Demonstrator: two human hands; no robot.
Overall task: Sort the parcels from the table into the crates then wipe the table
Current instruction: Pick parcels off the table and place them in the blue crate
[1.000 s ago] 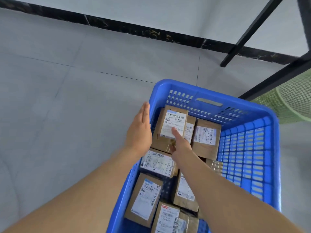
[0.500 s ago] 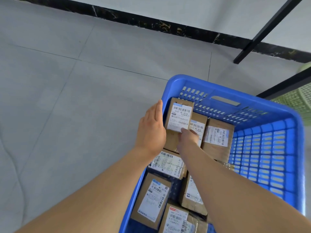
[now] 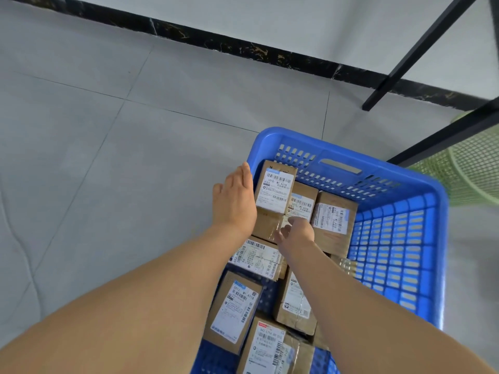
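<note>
A blue plastic crate stands on the grey floor with several brown cardboard parcels in it, each with a white label. One parcel lies uppermost in the far left corner, overlapping a second parcel; a third lies to their right. My left hand presses flat, fingers straight, against the left side of the top parcel, at the crate's left wall. My right hand touches that parcel's taped near end with bent fingertips. Both forearms hide some of the nearer parcels.
A green mesh basket sits right of the crate, behind a black metal table frame with a slanted leg. A dark skirting strip runs along the wall. Grey tiled floor spreads to the left.
My right hand slid back from the parcel's label to its near end. The parcel settled lower into the far left corner, my left hand still flat on its side.
</note>
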